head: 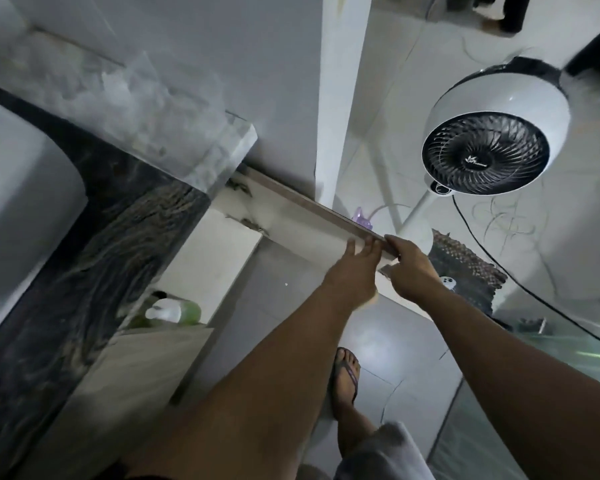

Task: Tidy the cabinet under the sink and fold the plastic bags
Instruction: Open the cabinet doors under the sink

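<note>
Opening the under-sink cabinet, bags not yet in sight.

Near, both hands on the cabinet door's point(291, 216) free edge: left hand point(352, 271) flat against its inner face, fingers straight; right hand point(407, 268) gripping the edge. Likely next: swinging it wide. Farther left inside, a green bottle point(175, 311).

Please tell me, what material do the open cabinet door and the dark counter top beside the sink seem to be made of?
The open pale cabinet door looks like laminated board: smooth whitish face, brownish wood-grain edge strip, flaking patches near the hinge side. The left hand touches its face with straight fingers; the right hand grips its edge. The dark counter top looks like polished stone, perhaps granite, with wavy pale veins and a slight sheen.
</note>
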